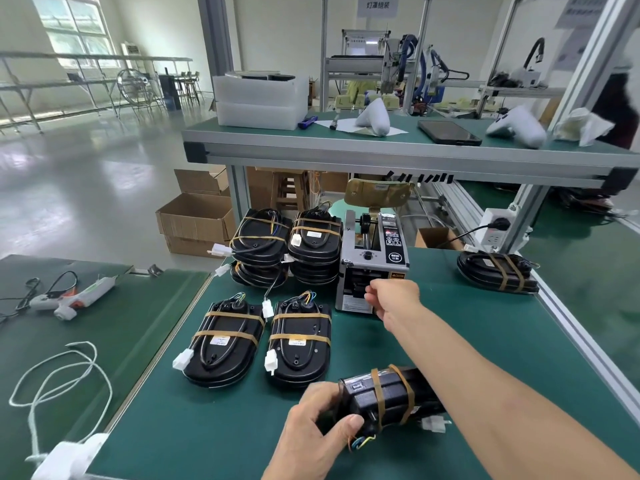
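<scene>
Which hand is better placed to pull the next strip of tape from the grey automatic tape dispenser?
Right. The right hand is at the outlet of the grey automatic tape dispenser, while the left hand grips the black plastic housing banded with brown tape.

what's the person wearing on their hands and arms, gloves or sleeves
No gloves: the left hand and right hand are bare, with no rings showing. The right forearm is uncovered to the frame edge, no sleeve, watch or bracelet visible.

The left hand (318, 424) and right hand (393, 299) are bare, with uncovered forearms (485, 368).
</scene>
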Action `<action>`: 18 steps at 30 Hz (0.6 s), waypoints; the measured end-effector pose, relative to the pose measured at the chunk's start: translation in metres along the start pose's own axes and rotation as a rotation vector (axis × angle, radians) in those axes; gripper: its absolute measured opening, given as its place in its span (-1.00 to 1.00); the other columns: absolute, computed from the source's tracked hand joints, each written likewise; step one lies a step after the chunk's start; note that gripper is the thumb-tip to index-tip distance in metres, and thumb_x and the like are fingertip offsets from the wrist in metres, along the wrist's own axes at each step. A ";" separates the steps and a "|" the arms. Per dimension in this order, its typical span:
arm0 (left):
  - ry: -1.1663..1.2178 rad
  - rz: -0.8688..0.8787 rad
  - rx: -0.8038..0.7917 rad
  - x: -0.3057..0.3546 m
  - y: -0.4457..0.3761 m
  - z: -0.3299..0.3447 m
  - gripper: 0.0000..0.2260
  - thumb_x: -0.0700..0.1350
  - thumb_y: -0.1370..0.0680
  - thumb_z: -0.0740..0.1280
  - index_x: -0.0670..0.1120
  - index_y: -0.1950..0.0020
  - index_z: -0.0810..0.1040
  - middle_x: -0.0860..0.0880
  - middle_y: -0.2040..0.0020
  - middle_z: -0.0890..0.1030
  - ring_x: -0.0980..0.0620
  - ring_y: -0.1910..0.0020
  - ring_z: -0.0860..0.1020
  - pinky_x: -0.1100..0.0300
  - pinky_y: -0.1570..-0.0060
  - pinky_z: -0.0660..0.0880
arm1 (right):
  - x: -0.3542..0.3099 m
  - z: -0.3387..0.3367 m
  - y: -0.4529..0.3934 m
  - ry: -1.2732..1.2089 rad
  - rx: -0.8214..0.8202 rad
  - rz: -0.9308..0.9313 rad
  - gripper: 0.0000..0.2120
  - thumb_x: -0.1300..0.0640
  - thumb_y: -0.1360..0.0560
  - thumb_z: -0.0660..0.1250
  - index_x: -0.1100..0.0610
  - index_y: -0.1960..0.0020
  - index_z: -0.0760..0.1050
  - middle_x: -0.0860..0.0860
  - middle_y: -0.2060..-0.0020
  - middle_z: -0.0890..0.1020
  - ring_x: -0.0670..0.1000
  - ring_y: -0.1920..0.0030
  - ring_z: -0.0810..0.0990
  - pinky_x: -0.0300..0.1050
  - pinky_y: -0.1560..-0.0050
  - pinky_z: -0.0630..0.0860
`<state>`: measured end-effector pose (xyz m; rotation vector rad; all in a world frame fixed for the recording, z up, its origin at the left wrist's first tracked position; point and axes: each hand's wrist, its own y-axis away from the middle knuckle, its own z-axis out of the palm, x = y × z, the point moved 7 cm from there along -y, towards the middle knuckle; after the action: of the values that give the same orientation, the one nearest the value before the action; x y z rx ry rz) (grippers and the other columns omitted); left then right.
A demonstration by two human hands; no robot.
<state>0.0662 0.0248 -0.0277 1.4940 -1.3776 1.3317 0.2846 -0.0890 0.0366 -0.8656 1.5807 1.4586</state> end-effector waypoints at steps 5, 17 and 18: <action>-0.014 0.005 0.012 0.000 0.001 -0.001 -0.60 0.17 -0.44 0.48 0.13 -0.26 0.67 -0.01 -0.21 0.69 0.07 -0.24 0.67 0.05 -0.34 0.55 | 0.003 0.001 -0.006 -0.096 0.121 -0.002 -0.87 0.37 -0.53 0.38 0.35 -0.07 0.60 0.11 0.34 0.66 -0.05 0.58 0.57 -0.25 0.54 0.46; -0.033 -0.033 0.021 -0.005 -0.001 -0.001 -0.64 0.12 -0.44 0.50 0.31 -0.23 0.65 0.08 -0.22 0.66 0.03 -0.23 0.67 -0.05 -0.32 0.57 | 0.012 0.008 -0.011 -0.198 0.201 0.062 -0.91 0.30 -0.50 0.47 0.25 0.10 0.56 0.05 0.38 0.68 -0.09 0.57 0.60 -0.31 0.59 0.37; -0.030 -0.036 0.022 -0.005 -0.001 -0.002 -0.64 0.12 -0.43 0.50 0.31 -0.23 0.65 0.08 -0.22 0.66 0.04 -0.22 0.68 -0.05 -0.32 0.57 | 0.012 0.008 -0.011 -0.208 0.201 0.068 -0.88 0.30 -0.49 0.48 0.24 0.14 0.53 0.05 0.39 0.67 -0.09 0.57 0.60 -0.31 0.61 0.36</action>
<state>0.0675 0.0279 -0.0319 1.5521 -1.3527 1.3107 0.2900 -0.0821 0.0203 -0.5316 1.5788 1.3616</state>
